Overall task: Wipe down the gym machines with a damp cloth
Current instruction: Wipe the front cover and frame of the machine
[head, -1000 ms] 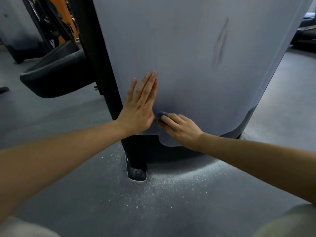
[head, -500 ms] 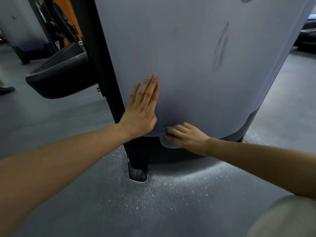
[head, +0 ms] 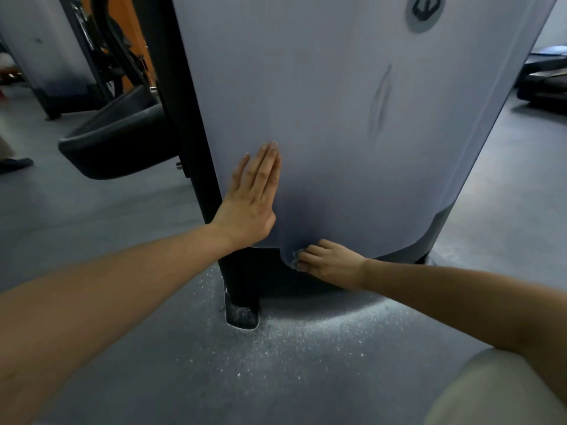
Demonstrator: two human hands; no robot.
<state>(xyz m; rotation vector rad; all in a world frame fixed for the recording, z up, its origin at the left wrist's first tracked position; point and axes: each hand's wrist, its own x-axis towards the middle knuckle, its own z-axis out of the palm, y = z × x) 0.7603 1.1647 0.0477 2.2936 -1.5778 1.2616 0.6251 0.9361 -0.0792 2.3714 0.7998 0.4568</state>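
Now the cloth (head: 294, 259) is down at the bottom edge of the machine's grey panel (head: 337, 118).
The right hand (head: 331, 262) has its fingers curled over the small grey cloth, holding it against the panel's lower lip; a second ago it was rubbing a little higher up the face and has since slid down. The left hand (head: 251, 204) stays flat on the panel near its left edge, fingers straight and together, holding nothing. At the panel's top edge a round grey badge (head: 425, 10) bears a dark emblem, cut off by the frame, with no letters legible; it barely showed before. Dark scuff marks (head: 380, 99) streak the panel's right half. A black upright post (head: 184, 118) runs along the left edge down to a foot (head: 242, 314) on the speckled floor (head: 153, 363).
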